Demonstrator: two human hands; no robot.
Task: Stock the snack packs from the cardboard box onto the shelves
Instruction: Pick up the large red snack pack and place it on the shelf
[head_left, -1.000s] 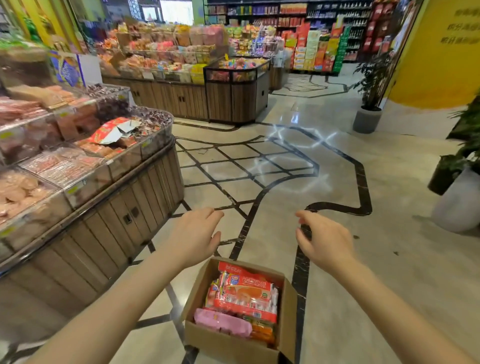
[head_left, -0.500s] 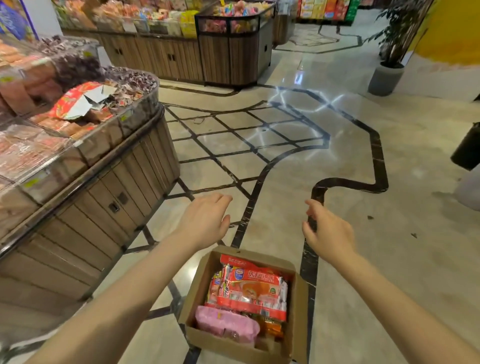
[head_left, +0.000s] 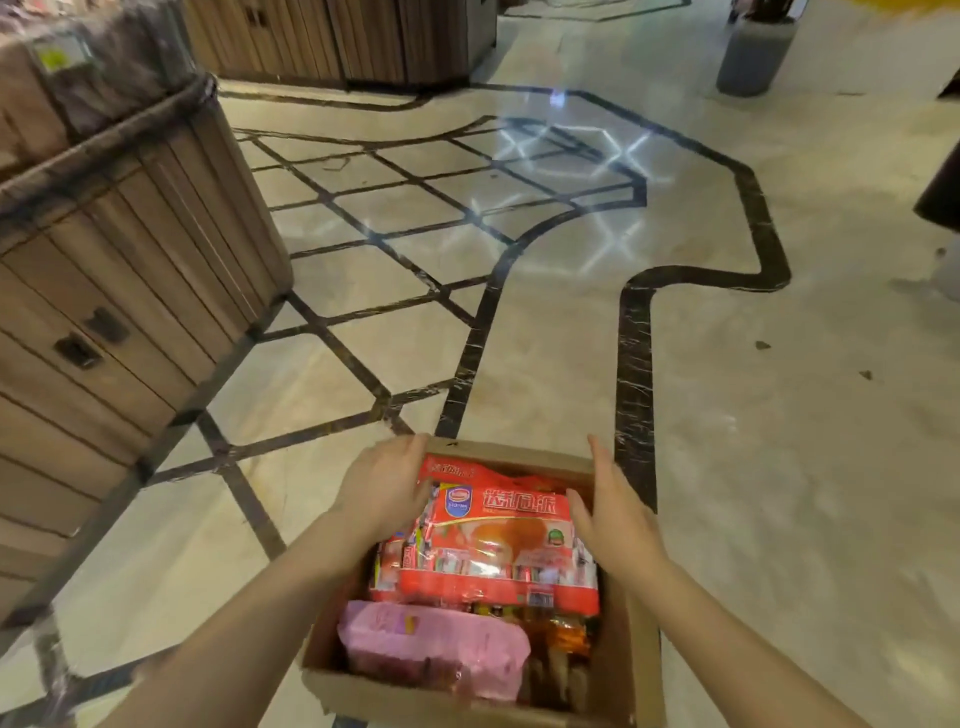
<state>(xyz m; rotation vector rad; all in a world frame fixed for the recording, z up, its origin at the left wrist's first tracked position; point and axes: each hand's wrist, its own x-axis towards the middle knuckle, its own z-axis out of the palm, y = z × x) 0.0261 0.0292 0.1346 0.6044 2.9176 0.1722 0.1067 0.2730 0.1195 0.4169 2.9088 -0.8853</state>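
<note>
Both hands have dropped from above the floor to the cardboard box (head_left: 470, 691), closing on either end of the top red snack pack (head_left: 498, 545).

Head view: the left hand (head_left: 382, 493) and right hand (head_left: 613, 514) press spread fingers against the pack's left and right ends; whether they curl under it cannot be told. The box stands on the near floor, full, a pink pack (head_left: 434, 644) nearest. The wooden display shelves (head_left: 119, 249) lie far left; stocking appears barely begun.

Matt brown cardboard is seen in the box (head_left: 641, 654); glossy plastic film in the packs (head_left: 498, 551); polished stone floor (head_left: 753, 467); ribbed wood counter (head_left: 156, 249) at ten o'clock.
</note>
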